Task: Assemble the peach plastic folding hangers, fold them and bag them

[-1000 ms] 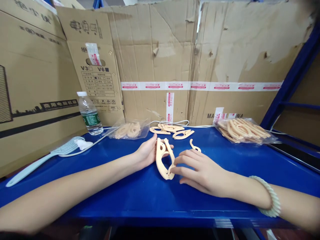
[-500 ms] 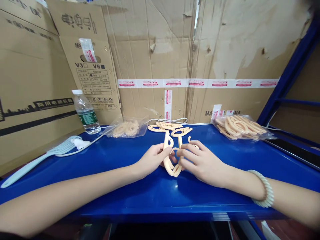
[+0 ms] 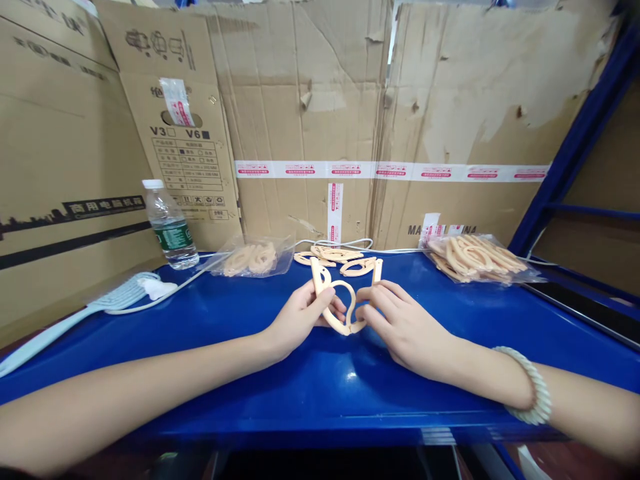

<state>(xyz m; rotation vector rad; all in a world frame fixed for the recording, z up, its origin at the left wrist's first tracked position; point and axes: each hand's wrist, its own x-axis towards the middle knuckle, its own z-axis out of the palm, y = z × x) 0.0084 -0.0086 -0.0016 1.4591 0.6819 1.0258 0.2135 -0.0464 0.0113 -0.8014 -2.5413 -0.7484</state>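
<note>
Well back from the front edge of the table (image 3: 300,393), I have left hand (image 3: 299,313) and right hand (image 3: 403,327) pinching opposite arms of a hanger (image 3: 342,326), apparently unfolding it, calling for even spreading.

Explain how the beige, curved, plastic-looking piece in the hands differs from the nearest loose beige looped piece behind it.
The held piece is gripped by the left hand and right hand; the loose piece lies on the blue table. The held piece's sides spread wide; the loose piece's sit close together. Both are beige and curved.

Head-worn view — facing forward, tilted down, near table (image 3: 300,400)
</note>
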